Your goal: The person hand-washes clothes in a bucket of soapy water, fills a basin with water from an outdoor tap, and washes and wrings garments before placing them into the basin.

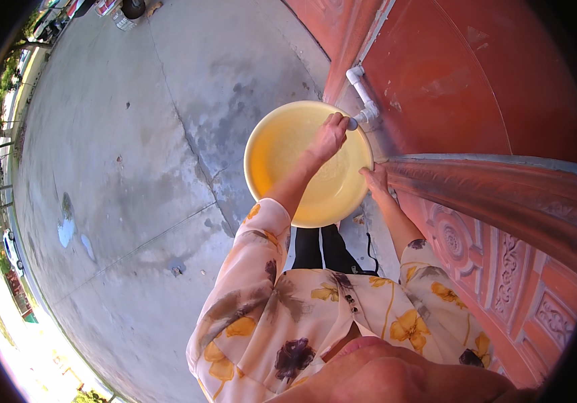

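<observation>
A round yellow plastic basin (268, 146) is in front of my legs, under the tap end of a white plastic pipe (361, 90). Ripples on its pale bottom look like shallow water. Reaching across the basin, my left hand (329, 135) has its fingers closed around a grey tap (352, 124); most of the tap is hidden by the fingers. My right hand (376, 176) grips the basin's right rim, thumb on top and fingers beneath or behind it.
On the right stands a red wall (444, 85) with a moulded ledge (484, 186) and ornamental relief panels (505, 272). Grey concrete ground (117, 126), cracked and damp in patches, spreads left, with a small puddle (66, 231). A wheel (133, 7) shows at the top; a white car (13, 252) is far left.
</observation>
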Demonstrator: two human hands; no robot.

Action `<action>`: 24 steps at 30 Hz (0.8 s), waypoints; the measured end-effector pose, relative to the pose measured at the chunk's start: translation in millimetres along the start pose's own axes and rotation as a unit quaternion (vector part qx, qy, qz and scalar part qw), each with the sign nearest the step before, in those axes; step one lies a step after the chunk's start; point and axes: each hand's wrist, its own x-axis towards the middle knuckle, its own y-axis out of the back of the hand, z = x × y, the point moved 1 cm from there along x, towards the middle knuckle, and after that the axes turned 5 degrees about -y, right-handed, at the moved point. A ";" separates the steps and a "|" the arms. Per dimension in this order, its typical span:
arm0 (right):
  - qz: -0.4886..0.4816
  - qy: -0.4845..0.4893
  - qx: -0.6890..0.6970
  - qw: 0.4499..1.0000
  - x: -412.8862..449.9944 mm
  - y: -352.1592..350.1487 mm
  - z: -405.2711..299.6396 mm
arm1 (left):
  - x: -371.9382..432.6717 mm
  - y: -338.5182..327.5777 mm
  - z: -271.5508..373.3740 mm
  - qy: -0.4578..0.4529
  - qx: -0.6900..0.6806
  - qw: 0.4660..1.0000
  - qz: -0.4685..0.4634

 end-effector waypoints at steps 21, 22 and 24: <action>-0.023 0.053 -0.088 0.994 -54.8 -55.1 -37.9 | -177.7 -53.6 36.4 0.280 -0.123 0.952 -0.014; -0.031 0.051 -0.084 0.995 -58.3 -64.8 -46.9 | -211.0 -29.4 26.5 0.215 -0.101 0.966 -0.100; 0.001 0.057 -0.085 0.995 -47.0 -50.7 -46.4 | -220.3 23.2 38.0 0.341 0.000 0.855 -0.391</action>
